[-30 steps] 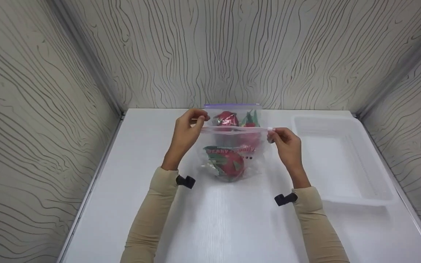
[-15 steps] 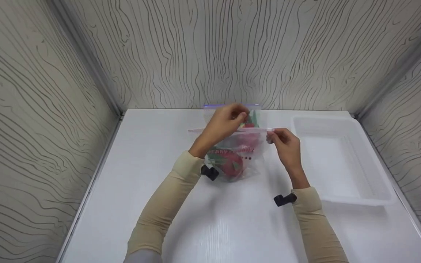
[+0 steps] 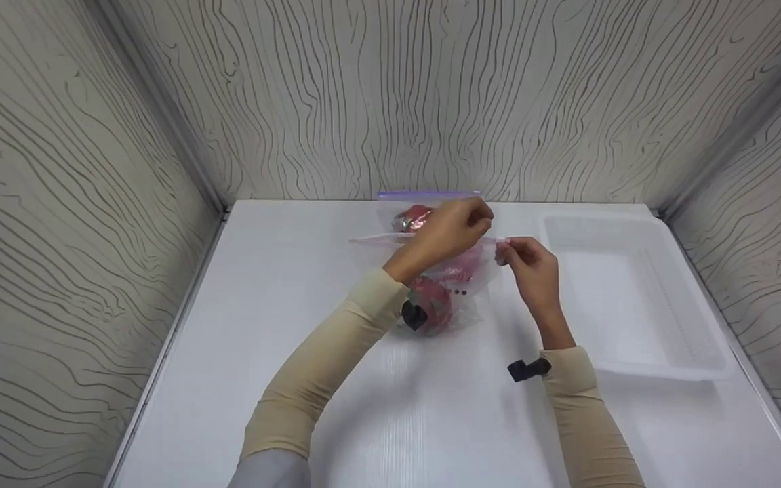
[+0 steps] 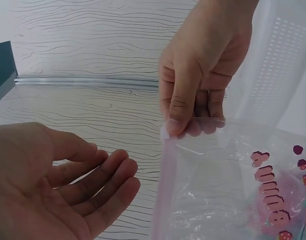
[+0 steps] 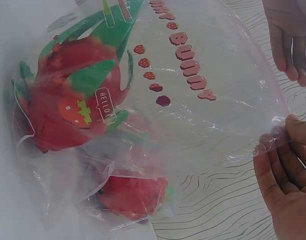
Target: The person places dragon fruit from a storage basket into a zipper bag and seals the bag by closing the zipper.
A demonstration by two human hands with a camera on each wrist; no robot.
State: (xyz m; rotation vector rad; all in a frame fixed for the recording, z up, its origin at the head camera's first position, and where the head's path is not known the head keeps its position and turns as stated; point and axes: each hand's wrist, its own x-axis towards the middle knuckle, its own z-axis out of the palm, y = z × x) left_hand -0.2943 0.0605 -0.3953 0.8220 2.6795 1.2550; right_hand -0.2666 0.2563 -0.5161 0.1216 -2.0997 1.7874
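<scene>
My right hand [image 3: 529,271] pinches the top corner of a clear zip bag [image 5: 207,135], right by its white slider [image 4: 165,134]. Pink lettering and small strawberries are printed on the bag, and its pink seal [image 4: 165,185] runs out to the left. Inside sits a red dragon fruit [image 5: 83,95] with green scales. My left hand [image 4: 68,185] holds nothing; its fingers are loosely bent beside the seal, near my right hand. Behind stands another clear bag with a purple seal [image 3: 429,195] and a red dragon fruit [image 3: 416,217], partly hidden by my left hand.
A white plastic basket [image 3: 699,369] stands at the right of the white table [image 3: 248,339]. Wood-grain panels [image 3: 424,102] rise behind the table and on both sides.
My left hand has moved right across the bag, from the seal's left end to near my right hand. The gaping mouth now looks like a thinner line. My right hand stays on the corner.
</scene>
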